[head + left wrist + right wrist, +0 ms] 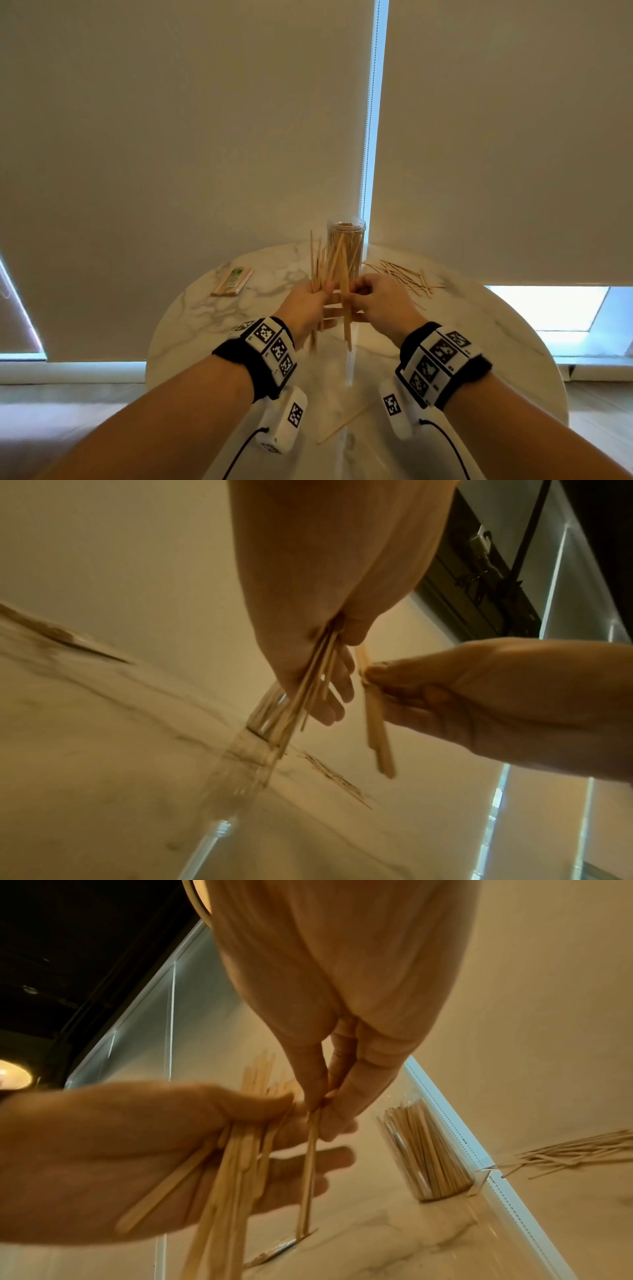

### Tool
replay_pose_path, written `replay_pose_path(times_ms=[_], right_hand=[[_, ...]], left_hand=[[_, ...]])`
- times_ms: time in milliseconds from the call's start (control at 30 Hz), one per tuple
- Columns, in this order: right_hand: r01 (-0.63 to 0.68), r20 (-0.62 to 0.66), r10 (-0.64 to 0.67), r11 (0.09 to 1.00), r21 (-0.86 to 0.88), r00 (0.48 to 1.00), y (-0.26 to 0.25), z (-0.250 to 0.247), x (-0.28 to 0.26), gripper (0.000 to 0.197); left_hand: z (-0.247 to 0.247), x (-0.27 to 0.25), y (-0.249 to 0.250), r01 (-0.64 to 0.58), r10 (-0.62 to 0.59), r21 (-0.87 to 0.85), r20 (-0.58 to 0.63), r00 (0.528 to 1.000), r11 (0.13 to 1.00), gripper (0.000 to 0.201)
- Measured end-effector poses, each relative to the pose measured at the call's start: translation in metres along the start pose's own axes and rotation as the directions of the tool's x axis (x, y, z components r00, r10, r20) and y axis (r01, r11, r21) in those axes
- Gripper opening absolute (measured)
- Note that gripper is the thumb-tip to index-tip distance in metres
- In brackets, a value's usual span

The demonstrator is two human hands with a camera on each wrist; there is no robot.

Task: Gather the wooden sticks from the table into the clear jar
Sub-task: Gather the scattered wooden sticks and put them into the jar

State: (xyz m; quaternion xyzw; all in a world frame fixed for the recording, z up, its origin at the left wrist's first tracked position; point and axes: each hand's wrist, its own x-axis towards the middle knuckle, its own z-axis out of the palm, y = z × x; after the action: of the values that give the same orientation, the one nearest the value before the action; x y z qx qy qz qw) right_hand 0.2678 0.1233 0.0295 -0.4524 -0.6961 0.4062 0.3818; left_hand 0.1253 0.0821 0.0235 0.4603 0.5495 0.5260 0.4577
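The clear jar [346, 250] stands at the table's far middle, several wooden sticks upright inside it; the right wrist view shows the jar [424, 1153] too. In front of it my left hand [323, 287] grips a fanned bundle of sticks [320, 263], thumb pressed over them [232, 1177]. My right hand [356, 294] touches the left and pinches a few sticks [346, 322] that hang downward [310, 1172]. A loose pile of sticks [407, 277] lies on the table right of the jar.
The round marble table [205, 325] ends close behind the jar at the window blinds. A wrapped packet of sticks [233, 282] lies at the far left. One single stick [342, 423] lies near the front edge between my wrists.
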Motion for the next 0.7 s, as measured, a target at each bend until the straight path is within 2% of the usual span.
replay_pose_path(times_ms=[133, 200, 267, 367, 400, 467, 533, 600, 700], right_hand=[[0.100, -0.041, -0.109, 0.979, -0.175, 0.993, -0.001, 0.011, 0.002, 0.001], [0.131, 0.019, -0.129, 0.971, -0.200, 0.991, -0.006, 0.010, -0.001, 0.003], [0.097, 0.113, -0.078, 0.980, -0.176, 0.991, -0.008, 0.007, -0.004, 0.006], [0.041, 0.222, 0.040, 0.937, -0.348, 0.974, -0.012, 0.000, -0.012, 0.013], [0.045, 0.321, 0.103, 0.906, -0.422, 0.942, -0.013, -0.002, -0.017, 0.013], [0.119, 0.524, 0.250, 0.811, -0.573, 0.814, -0.012, -0.002, -0.028, 0.018], [0.225, 0.607, 0.365, 0.696, -0.681, 0.706, -0.007, 0.003, -0.038, 0.023], [0.269, 0.613, 0.408, 0.638, -0.722, 0.677, 0.002, 0.009, -0.043, 0.022], [0.283, 0.612, 0.367, 0.645, -0.710, 0.701, 0.009, 0.011, -0.047, 0.014]], left_hand=[[0.012, 0.002, 0.001, -0.013, 0.015, -0.050, 0.023, 1.000, 0.999, 0.029], [0.011, 0.005, 0.000, -0.002, 0.002, -0.036, 0.011, 1.000, 0.999, 0.027], [0.006, 0.008, 0.000, -0.008, 0.008, 0.005, -0.048, 0.999, 1.000, 0.024], [-0.008, 0.012, 0.001, -0.029, 0.046, 0.082, -0.210, 0.977, 0.996, 0.023], [-0.014, 0.014, 0.000, -0.030, 0.049, 0.080, -0.243, 0.969, 0.996, 0.024], [-0.026, 0.016, -0.002, -0.010, 0.015, 0.021, -0.256, 0.966, 1.000, 0.032], [-0.032, 0.013, -0.002, 0.021, -0.029, -0.036, -0.237, 0.971, 0.999, 0.044], [-0.034, 0.009, -0.003, 0.051, -0.063, -0.057, -0.229, 0.971, 0.997, 0.050], [-0.035, 0.004, -0.006, 0.086, -0.101, -0.080, -0.198, 0.975, 0.993, 0.045]])
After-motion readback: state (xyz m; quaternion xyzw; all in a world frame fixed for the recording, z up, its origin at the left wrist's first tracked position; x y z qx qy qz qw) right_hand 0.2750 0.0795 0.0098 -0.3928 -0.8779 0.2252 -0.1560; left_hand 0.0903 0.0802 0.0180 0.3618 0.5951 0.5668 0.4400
